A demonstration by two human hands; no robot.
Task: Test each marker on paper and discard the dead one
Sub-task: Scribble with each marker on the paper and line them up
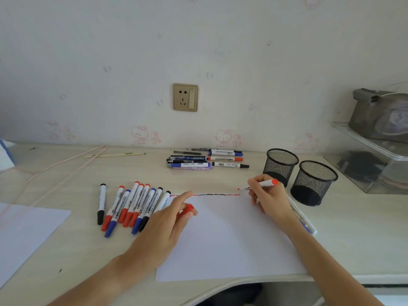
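A: What is the right hand [268,198] doing?

B: Its fingers [257,181] pinch an uncapped red marker [258,185], the tip pointing left, just past the right end of the row of red, blue and black squiggles [207,194] along the far edge of the paper [227,241].

A: And the left hand [169,219]?

B: It rests on the paper's left part. Thumb and a curled finger hold the red cap [187,209], while the forefinger points out straight toward the squiggles.

A: Where are the other markers?

B: A fanned group of capped markers [130,206] lies on the worktop [66,182] just left of the left fingers. More pens and markers [207,160] lie beyond both hands, near the wall. Two black mesh cups [298,173] stand just right of the right fingers.
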